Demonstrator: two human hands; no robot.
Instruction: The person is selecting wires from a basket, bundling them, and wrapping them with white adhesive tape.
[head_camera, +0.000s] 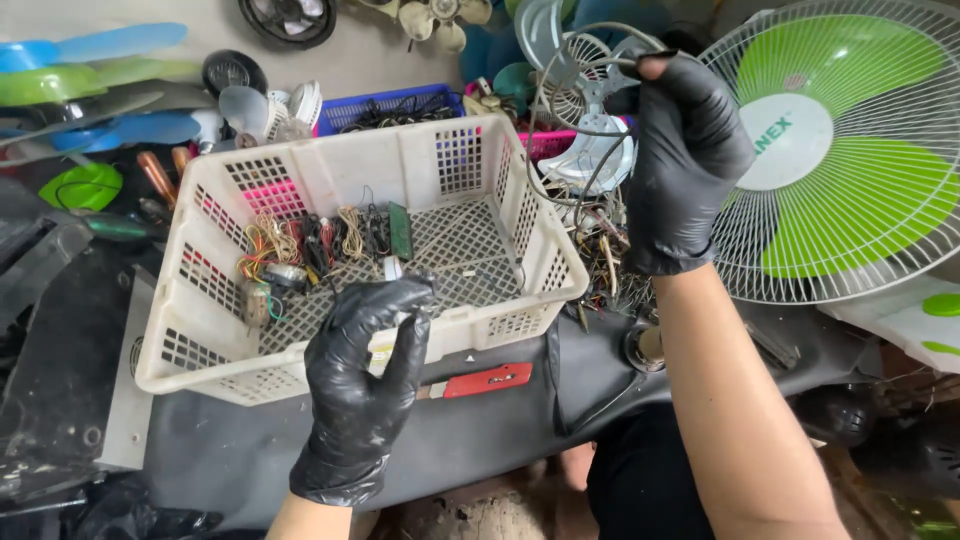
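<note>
A dark grey table (250, 440) carries the clutter. At its centre sits a white perforated basket (200, 340). Just below the basket, at six o'clock, lies a red-handled tool (487, 379). At three o'clock a fan with green blades in a white wire guard (850, 150) lies on its side. Around ten o'clock lie loose blue and green fan blades (100, 60), and at twelve a blue basket (385, 105).

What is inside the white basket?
The white basket holds bundles of coloured wires, a small green circuit board and other small electrical parts. The gloved left hand hides part of the front.
</note>
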